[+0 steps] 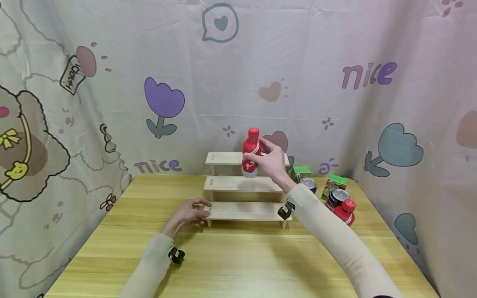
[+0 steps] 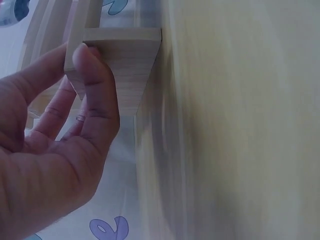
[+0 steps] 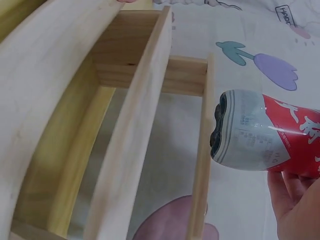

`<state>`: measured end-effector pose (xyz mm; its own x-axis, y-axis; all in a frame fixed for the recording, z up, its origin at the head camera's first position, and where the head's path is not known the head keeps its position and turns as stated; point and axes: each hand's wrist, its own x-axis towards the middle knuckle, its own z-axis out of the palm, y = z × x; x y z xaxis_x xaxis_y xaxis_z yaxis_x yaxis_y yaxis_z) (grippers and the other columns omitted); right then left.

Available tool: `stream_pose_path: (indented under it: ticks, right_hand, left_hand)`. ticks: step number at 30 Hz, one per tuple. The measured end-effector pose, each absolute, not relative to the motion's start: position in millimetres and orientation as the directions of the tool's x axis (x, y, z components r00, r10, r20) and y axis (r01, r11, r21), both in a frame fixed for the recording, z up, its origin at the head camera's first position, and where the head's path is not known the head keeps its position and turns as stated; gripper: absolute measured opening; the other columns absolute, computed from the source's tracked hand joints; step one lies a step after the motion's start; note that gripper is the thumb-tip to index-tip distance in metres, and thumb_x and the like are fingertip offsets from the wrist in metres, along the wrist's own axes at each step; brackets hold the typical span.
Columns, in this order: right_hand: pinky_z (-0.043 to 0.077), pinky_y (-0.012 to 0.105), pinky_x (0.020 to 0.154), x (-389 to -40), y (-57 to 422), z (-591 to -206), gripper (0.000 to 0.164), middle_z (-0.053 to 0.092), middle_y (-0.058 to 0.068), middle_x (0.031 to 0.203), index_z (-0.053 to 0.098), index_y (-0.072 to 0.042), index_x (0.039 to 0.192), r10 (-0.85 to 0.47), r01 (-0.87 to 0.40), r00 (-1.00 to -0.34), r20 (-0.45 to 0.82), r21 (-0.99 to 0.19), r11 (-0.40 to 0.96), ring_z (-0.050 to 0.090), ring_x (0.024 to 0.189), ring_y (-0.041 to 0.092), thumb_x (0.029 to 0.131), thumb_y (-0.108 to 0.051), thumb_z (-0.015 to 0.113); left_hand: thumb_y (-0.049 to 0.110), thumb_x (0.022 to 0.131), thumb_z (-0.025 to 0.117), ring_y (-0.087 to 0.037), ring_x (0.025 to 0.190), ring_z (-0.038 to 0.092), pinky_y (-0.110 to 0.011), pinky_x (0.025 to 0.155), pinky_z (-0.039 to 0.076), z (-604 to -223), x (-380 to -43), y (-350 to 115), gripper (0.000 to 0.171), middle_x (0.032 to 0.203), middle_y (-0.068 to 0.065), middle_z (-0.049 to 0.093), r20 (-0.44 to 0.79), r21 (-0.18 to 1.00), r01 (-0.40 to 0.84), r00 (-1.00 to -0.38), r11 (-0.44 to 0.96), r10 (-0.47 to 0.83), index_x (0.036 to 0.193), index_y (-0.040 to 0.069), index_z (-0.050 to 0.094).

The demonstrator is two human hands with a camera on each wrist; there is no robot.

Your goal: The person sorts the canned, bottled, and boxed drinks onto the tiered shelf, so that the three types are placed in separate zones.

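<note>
My right hand (image 1: 275, 164) grips a red-capped bottle (image 1: 249, 150) with a red label and clear base, upright in front of the top tier of a three-tier wooden shelf (image 1: 246, 211). In the right wrist view the base of the bottle (image 3: 250, 132) is apart from the top board, with a gap between them. At the shelf's lower left end, my left hand (image 1: 189, 213) pinches the edge of the bottom board (image 2: 120, 34) between thumb and fingers. The shelf boards bear nothing that I can see.
Right of the shelf stand another red-capped bottle (image 1: 345, 212), a dark can (image 1: 336, 198), a blue can (image 1: 309, 184) and two green-topped cartons (image 1: 334, 183) (image 1: 301, 170), partly hidden by my right sleeve. A printed curtain (image 1: 238, 82) hangs behind the wooden table (image 1: 238, 265).
</note>
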<state>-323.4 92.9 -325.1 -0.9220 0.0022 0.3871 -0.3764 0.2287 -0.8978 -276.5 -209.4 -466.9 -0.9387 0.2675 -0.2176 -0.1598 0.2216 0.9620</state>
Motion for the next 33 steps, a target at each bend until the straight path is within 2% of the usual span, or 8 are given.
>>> stream_pose_path:
  ticks: [7,15,24,33]
  right_hand:
    - [0.056,0.036,0.097,-332,87,-317,0.08,0.066,0.005,0.126,0.053,-0.015,0.141,0.016,-0.359,-0.927,0.374,-0.9,0.246,0.065,0.109,0.019,0.073,-0.039,0.087]
    - [0.057,0.036,0.094,-344,82,-316,0.079,0.068,0.003,0.123,0.055,-0.019,0.14,0.033,-0.364,-0.922,0.386,-0.892,0.269,0.066,0.106,0.018,0.072,-0.044,0.086]
    - [0.057,0.036,0.094,-353,73,-309,0.081,0.067,0.002,0.125,0.055,-0.02,0.14,0.059,-0.337,-0.929,0.365,-0.903,0.266,0.065,0.107,0.017,0.07,-0.043,0.087]
    - [0.056,0.033,0.096,-367,68,-305,0.082,0.067,0.002,0.127,0.053,-0.019,0.142,0.031,-0.332,-0.934,0.355,-0.899,0.286,0.065,0.111,0.016,0.071,-0.039,0.088]
  left_hand:
    - [0.003,0.087,0.071,-0.012,0.067,0.061,-0.029,0.067,0.062,-469,-277,-210,0.045,0.076,-0.002,0.058,-0.2,0.969,-0.146,-0.937,0.198,0.285,0.128,-0.006,0.055]
    - [0.005,0.088,0.071,-0.013,0.068,0.061,-0.033,0.071,0.063,-469,-279,-210,0.042,0.076,-0.002,0.059,-0.222,0.964,-0.169,-0.936,0.203,0.273,0.127,-0.003,0.057]
    - [0.006,0.088,0.071,-0.014,0.07,0.061,-0.034,0.072,0.063,-465,-278,-209,0.042,0.076,-0.002,0.058,-0.227,0.961,-0.171,-0.936,0.216,0.268,0.127,-0.003,0.058]
    - [0.002,0.086,0.071,-0.014,0.068,0.063,-0.034,0.072,0.063,-467,-279,-208,0.043,0.076,-0.002,0.058,-0.233,0.962,-0.182,-0.937,0.204,0.262,0.126,-0.003,0.058]
